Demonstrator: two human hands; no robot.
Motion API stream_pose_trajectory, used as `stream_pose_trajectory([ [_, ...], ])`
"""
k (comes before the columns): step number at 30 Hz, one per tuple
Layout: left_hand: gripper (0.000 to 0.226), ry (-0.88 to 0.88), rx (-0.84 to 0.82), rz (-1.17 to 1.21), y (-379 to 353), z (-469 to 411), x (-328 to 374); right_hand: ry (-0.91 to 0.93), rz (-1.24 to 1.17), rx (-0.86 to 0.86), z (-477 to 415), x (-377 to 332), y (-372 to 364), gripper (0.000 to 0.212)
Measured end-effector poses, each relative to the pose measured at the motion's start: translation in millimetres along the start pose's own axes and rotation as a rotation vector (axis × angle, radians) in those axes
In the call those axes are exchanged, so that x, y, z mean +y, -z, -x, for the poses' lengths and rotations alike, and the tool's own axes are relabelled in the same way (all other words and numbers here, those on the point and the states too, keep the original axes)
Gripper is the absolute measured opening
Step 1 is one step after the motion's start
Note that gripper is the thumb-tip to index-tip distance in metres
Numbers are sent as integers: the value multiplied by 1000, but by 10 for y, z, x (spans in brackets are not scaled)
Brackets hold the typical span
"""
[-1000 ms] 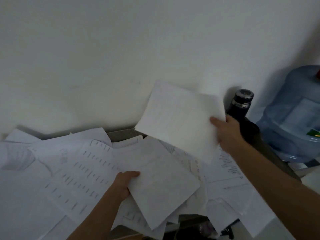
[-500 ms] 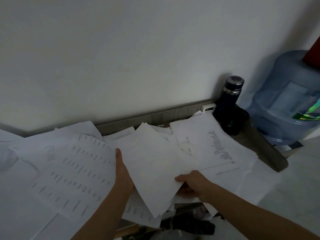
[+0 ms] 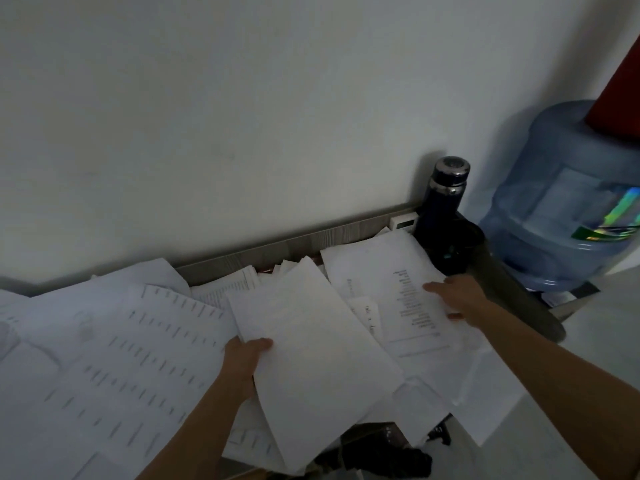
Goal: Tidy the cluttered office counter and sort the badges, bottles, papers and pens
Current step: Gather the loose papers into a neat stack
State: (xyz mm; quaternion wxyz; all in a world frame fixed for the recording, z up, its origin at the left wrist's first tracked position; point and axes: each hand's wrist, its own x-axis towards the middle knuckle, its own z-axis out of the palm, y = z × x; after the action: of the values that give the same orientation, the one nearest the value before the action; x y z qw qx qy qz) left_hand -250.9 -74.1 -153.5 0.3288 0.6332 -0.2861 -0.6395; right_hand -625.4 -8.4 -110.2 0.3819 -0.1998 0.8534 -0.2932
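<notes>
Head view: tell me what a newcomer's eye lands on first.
The sprawl of loose papers covering the counter, with the left hand gripping a blank stack at centre and the right hand resting on a printed sheet. Next, the dark bottle in the back right corner and the big blue water jug beside it.

an office corner: printed papers (image 3: 114, 344) over a counter (image 3: 287, 247), water-cooler jug (image 3: 561, 202) alongside

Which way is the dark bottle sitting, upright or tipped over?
Upright: the bottle stands in the counter's back corner, its cap on top.
</notes>
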Motion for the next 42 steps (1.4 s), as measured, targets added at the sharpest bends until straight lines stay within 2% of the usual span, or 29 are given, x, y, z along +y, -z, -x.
stream_pose_trajectory([
  [3, 40, -10, 2, -36, -16, 7, 26, -31, -149, -115, 47, -120, -72, 60],
  [6, 40, -5, 8, -45, -3, -18, 27, -15, -135, -258, 112, -183, -99, 43],
  [8, 40, 1, 3, -44, 5, -35, 24, 70, -125, -293, 123, -221, -128, 39],
  [10, 42, 3, -1, -45, 3, -31, 24, 220, -9, -200, 158, -332, -129, 33],
  [13, 45, 10, 8, -49, 13, -18, 40, 505, 309, -13, 369, -653, 18, 23],
  [15, 44, 18, 7, -51, 8, -6, 46, 664, 312, 89, 581, -898, 186, 20],
  [18, 42, 20, -1, -37, -2, -2, 46, 802, 134, 209, 892, -1204, 438, 22],
  [20, 42, 26, -14, 7, 7, -10, 66, 801, -29, 149, 1009, -1302, 541, 17],
  [23, 54, 57, -13, 115, -5, 6, 84, 739, -240, -34, 1016, -1284, 482, 8],
  [25, 54, 81, -100, 226, -14, 72, 131, 685, -310, -138, 889, -1122, 243, 17],
  [27, 58, 123, -209, 331, -1, 63, 183, 576, -276, -275, 806, -840, -126, 21],
  [30, 55, 161, -257, 334, 0, 66, 272, 408, -130, -424, 747, -411, -711, 25],
  [33, 44, 131, -227, 257, 7, 161, 197, 368, -43, -557, 787, -209, -1113, 22],
  [35, 36, 86, -141, 147, 38, 158, 118, 388, 25, -606, 812, -195, -1223, 23],
  [37, 39, 63, -73, 82, 104, 111, 107, 440, 78, -504, 716, -209, -1169, 27],
  [40, 35, 25, -34, 84, 199, 80, 194, 477, 227, -38, 356, -199, -727, 33],
  [42, 32, -9, 3, 62, 237, 93, 222, 412, 363, 97, 103, -100, -324, 45],
])
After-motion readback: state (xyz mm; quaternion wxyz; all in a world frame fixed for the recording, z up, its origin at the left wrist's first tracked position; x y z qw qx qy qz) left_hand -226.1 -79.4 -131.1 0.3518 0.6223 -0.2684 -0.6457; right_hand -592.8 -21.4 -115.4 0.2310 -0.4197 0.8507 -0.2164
